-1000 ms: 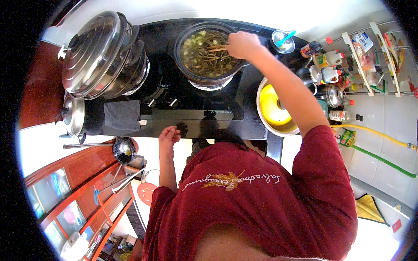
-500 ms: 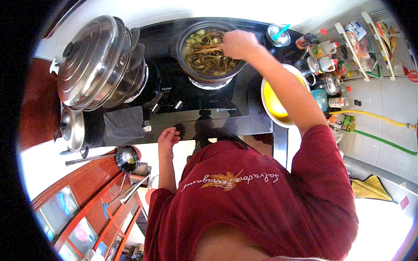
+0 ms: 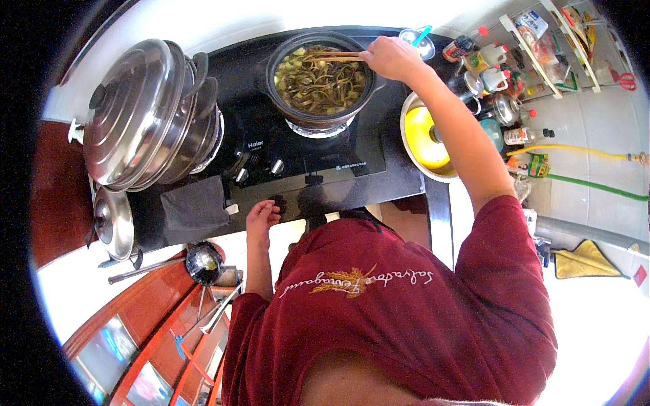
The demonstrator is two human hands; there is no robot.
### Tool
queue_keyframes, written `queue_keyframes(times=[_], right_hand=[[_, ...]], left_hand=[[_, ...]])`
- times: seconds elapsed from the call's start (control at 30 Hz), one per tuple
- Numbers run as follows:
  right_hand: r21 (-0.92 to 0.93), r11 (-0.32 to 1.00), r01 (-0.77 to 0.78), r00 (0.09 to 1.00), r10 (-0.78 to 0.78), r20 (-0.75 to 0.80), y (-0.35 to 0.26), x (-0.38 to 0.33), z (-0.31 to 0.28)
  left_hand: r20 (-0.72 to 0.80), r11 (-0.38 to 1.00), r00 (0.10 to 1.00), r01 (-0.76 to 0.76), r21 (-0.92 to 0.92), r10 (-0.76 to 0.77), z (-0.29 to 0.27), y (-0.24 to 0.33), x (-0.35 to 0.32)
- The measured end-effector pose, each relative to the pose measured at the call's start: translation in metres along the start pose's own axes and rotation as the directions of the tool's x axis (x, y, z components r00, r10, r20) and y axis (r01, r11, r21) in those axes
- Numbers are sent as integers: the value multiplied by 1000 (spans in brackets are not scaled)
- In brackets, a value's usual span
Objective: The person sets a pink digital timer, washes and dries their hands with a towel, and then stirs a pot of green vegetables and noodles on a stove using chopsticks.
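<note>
- Your right hand [image 3: 394, 58] is closed on a pair of wooden chopsticks [image 3: 340, 57], with the back of the hand turned up, at the right rim of the pot.
- The chopsticks point left across the far part of the opening; you cannot tell from this view whether their tips are below the surface of the food.
- The dark round pot [image 3: 317, 120] stands upright at the far side of the black cooktop [image 3: 345, 150], with silver foil [image 3: 321, 129] showing around the burner beneath it.
- The pot contains food [image 3: 323, 91] — long brownish-green strands mixed with pale chunks.
- Your left hand [image 3: 263, 215] is half open, fingers loosely bent, near the front edge of the cooktop and well apart from the pot.
- To the left, a large steel steamer [image 3: 132, 111] stands with its domed lid on; in front of it are a smaller steel lid [image 3: 115, 224] and a dark folded cloth [image 3: 196, 204].
- To the right, partly behind your right forearm, sits a metal basin [image 3: 407, 122] with a round yellow object [image 3: 426, 139] inside; its kind cannot be told.
- Just beyond your right hand is a small metal bowl [image 3: 426, 49] with a blue-handled utensil [image 3: 422, 34] in it.
- Bottles [image 3: 486, 58] stand along the right wall — several with red caps.
</note>
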State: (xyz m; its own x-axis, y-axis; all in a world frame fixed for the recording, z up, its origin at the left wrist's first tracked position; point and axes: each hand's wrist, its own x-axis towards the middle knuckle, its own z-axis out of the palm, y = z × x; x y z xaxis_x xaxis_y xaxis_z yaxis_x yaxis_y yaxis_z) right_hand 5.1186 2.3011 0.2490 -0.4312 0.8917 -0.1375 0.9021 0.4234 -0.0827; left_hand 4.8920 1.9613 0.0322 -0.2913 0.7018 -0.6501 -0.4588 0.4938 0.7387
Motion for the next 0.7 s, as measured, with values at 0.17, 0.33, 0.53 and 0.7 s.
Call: queue_keyframes(times=[0.17,0.33,0.53,0.7], right_hand=[[100,993,-64,998,63,19,-21,5,12],[37,995,-91,992,87,93,-33,15,40],[-175,985,12,996,3,84,-36,-2,-6],[-324,943,72,996,-85,-28,-43,-4,-7]], left_hand=[[33,1000,999,8,11,-8,-5,-3,6],[64,1000,998,3,8,-4,-4,-4,-1],[-11,999,999,34,24,-34,-24,-18,-11],[-47,997,996,74,14,-74,-29,-22,-12]])
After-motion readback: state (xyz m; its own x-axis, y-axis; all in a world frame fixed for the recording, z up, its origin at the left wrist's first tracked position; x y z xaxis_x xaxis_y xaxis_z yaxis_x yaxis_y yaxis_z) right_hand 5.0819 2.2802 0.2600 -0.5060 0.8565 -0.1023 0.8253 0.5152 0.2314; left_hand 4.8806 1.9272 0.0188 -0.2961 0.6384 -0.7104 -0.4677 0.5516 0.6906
